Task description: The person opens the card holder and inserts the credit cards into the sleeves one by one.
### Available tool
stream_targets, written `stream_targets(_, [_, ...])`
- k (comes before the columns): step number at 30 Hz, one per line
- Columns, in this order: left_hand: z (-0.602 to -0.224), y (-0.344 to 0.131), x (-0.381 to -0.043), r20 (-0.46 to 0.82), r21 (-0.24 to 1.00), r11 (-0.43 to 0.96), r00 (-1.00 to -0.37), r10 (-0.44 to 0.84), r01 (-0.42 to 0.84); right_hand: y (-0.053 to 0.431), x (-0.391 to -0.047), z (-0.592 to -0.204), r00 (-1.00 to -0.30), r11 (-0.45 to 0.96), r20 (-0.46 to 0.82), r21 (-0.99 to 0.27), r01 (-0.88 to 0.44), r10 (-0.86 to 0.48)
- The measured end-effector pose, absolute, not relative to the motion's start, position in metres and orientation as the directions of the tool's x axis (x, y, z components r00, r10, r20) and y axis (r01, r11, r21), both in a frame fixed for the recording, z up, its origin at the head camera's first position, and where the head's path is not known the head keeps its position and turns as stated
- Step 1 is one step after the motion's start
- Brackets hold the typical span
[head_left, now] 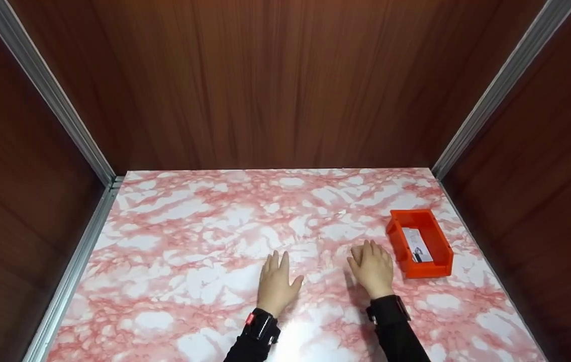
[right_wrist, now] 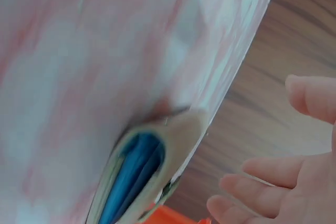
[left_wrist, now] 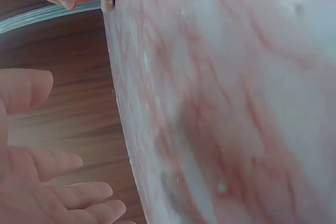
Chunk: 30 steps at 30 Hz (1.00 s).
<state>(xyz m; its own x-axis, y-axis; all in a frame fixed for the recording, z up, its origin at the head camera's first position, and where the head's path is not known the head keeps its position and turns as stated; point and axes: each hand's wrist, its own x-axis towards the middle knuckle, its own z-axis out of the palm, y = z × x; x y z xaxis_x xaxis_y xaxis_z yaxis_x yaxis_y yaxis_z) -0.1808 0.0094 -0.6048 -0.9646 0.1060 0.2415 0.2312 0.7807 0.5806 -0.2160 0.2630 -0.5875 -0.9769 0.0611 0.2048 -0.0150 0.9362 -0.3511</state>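
Observation:
My right hand (head_left: 373, 269) hovers with its fingers extended, right beside a beige folded item (right_wrist: 181, 137) with a blue inside, which looks like a small wallet or pouch. In the right wrist view this item stands on the tabletop, apart from the fingers (right_wrist: 262, 187). The head view shows only a brownish edge of it, the rest hidden behind the hand. My left hand (head_left: 275, 286) is spread over the table near the middle, thumb out, holding nothing. From the left wrist its palm and fingers (left_wrist: 84, 195) appear relaxed.
An orange plastic bin (head_left: 429, 271) sits on the right of the red-and-white marbled tabletop (head_left: 165, 281), just past my right hand. A white printed card (head_left: 414, 241) lies inside it. Brown wood-grain panels (head_left: 275, 85) with metal corner strips enclose the back and sides.

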Motion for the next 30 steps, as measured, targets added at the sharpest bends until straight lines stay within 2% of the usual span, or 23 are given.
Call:
stream_targets(8, [-0.608, 0.021, -0.184, 0.296, 0.652, 0.705, -0.950, 0.101, 0.278, 0.281, -0.221, -0.586, -0.983, 0.915, 0.094, -0.388, 0.109, 0.158])
stream_targets(16, [-0.613, 0.033, -0.188, 0.338, 0.687, 0.663, -0.938, 0.072, 0.298, 0.291, -0.226, -0.591, -0.986, 0.923, -0.020, -0.349, 0.161, 0.165])
stream_targets(24, [-0.619, 0.042, -0.188, 0.313, 0.706, 0.653, -0.948, 0.056, 0.272, 0.293, -0.229, -0.596, -0.978, 0.916, -0.042, -0.345, 0.206, 0.204])
stream_targets(30, [-0.621, 0.049, -0.186, 0.285, 0.746, 0.621, -0.958, 0.028, 0.240, 0.293, -0.232, -0.593, -0.967, 0.911, -0.122, -0.329, 0.250, 0.222])
